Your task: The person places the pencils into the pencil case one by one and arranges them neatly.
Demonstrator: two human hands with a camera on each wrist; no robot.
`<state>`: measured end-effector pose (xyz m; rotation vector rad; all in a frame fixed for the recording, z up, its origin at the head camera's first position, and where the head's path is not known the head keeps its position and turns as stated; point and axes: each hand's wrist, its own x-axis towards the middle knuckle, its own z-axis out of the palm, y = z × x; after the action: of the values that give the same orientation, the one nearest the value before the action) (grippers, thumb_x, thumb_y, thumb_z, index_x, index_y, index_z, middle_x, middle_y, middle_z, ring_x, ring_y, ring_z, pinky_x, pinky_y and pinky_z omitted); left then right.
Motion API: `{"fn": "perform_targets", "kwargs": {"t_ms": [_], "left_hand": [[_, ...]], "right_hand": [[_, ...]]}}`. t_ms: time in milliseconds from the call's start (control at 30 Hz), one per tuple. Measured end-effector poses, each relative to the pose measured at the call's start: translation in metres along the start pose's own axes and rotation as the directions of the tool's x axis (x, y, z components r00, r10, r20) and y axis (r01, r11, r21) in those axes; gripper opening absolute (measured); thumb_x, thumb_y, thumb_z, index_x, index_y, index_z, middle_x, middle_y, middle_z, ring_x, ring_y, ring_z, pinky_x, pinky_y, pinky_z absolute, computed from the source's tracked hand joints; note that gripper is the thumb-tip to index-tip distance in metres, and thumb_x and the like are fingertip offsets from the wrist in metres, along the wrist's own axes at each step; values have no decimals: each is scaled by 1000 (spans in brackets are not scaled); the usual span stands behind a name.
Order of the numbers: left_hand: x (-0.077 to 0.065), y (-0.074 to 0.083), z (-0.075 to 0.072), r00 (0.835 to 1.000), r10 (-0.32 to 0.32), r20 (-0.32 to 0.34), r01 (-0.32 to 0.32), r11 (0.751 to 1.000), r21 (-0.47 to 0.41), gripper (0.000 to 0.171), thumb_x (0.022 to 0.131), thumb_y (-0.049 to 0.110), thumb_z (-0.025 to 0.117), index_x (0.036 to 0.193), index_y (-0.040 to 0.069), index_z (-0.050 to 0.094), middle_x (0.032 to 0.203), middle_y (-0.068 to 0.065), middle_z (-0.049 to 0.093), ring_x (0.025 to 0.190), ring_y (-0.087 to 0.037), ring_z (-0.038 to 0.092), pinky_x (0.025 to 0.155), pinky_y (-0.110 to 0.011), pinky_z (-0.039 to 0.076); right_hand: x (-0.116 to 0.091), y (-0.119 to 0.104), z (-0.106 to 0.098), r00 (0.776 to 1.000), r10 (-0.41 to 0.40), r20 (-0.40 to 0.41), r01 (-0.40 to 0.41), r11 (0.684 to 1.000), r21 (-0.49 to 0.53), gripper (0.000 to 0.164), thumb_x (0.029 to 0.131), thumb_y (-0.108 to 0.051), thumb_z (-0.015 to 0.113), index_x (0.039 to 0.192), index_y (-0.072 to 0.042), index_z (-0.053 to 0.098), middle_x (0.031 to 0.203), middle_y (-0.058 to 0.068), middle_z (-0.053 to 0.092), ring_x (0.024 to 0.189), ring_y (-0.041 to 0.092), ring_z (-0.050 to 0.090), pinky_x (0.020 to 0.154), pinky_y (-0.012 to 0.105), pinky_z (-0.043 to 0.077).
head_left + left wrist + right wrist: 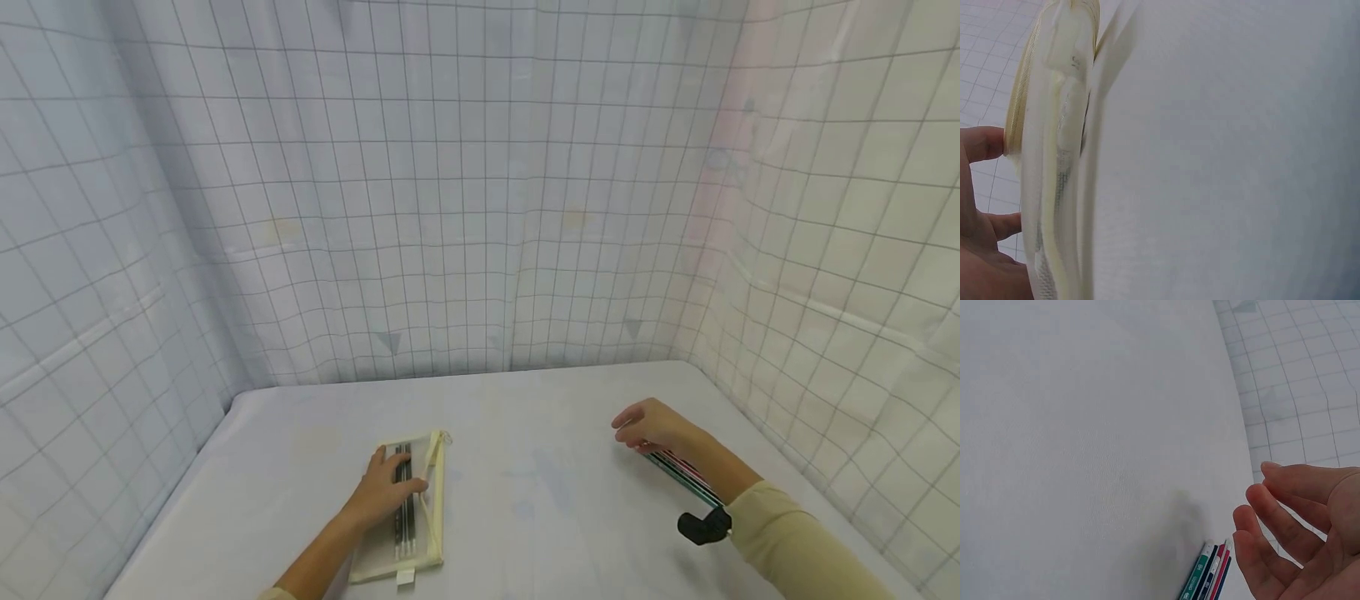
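Observation:
My left hand point(381, 496) lies with spread fingers on a see-through zip pouch point(375, 557) with cream edging. Several dark pencils point(405, 525) show inside the pouch, lying lengthwise. In the left wrist view the fingers touch the face of the pouch point(1054, 187) beside its zipper. Off to the right, my right hand point(656, 425) hovers over a row of pencils point(686, 477), its fingers loosely bent and holding nothing. Green, dark, white and pink pencils point(1200, 575) lie side by side below the fingertips in the right wrist view.
Both the pouch and the loose pencils lie on a white tabletop point(517, 500). Grid-patterned white curtains point(450, 208) hang behind the table and on both sides. A black device point(705, 527) sits on the right wrist.

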<state>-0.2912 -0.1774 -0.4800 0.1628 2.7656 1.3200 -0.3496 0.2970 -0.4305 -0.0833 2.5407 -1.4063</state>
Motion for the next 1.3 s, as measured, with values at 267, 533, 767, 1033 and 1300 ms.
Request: {"fn": "perform_targets", "kwargs": {"t_ms": [267, 533, 767, 1033, 1300], "left_hand": [[1, -2, -1, 1000, 1, 3, -1, 1000, -7, 76, 93, 38, 70, 150, -5, 45, 162, -40, 6, 142, -69, 13, 104, -82, 23], [-9, 0, 9, 1000, -7, -23, 7, 1000, -13, 76, 92, 36, 72, 149, -6, 47, 162, -40, 7, 142, -69, 12, 105, -81, 23], [-23, 7, 15, 999, -30, -31, 29, 999, -29, 76, 92, 36, 71, 150, -6, 45, 162, -40, 6, 142, -69, 11, 105, -81, 22], [-27, 10, 16, 999, -34, -34, 33, 999, -26, 76, 92, 36, 71, 149, -7, 45, 162, -41, 6, 142, -69, 12, 105, -81, 23], [-28, 12, 16, 999, -27, -44, 26, 1000, -18, 76, 92, 36, 71, 149, -6, 46, 162, -41, 7, 141, -69, 13, 105, -81, 24]], "right_hand": [[-6, 11, -9, 999, 13, -29, -15, 998, -58, 30, 92, -5, 74, 117, 10, 68, 88, 9, 69, 68, 16, 60, 61, 29, 54], [-26, 29, -22, 998, 28, -50, -33, 995, -98, 26, 90, -2, 74, 114, 9, 70, 82, 6, 65, 62, 14, 56, 58, 28, 53], [-36, 50, -32, 998, 2, -61, -13, 984, -178, 20, 88, -2, 76, 106, 5, 72, 89, 6, 68, 74, 20, 62, 66, 36, 57], [-35, 56, -22, 982, -173, -77, 121, 885, -449, 17, 76, 4, 80, 92, 0, 74, 81, 1, 65, 74, 20, 58, 64, 37, 53], [-33, 57, -19, 974, -212, -78, 144, 848, -510, 15, 78, 4, 78, 91, -2, 74, 84, 1, 69, 77, 20, 59, 68, 42, 54]]}}
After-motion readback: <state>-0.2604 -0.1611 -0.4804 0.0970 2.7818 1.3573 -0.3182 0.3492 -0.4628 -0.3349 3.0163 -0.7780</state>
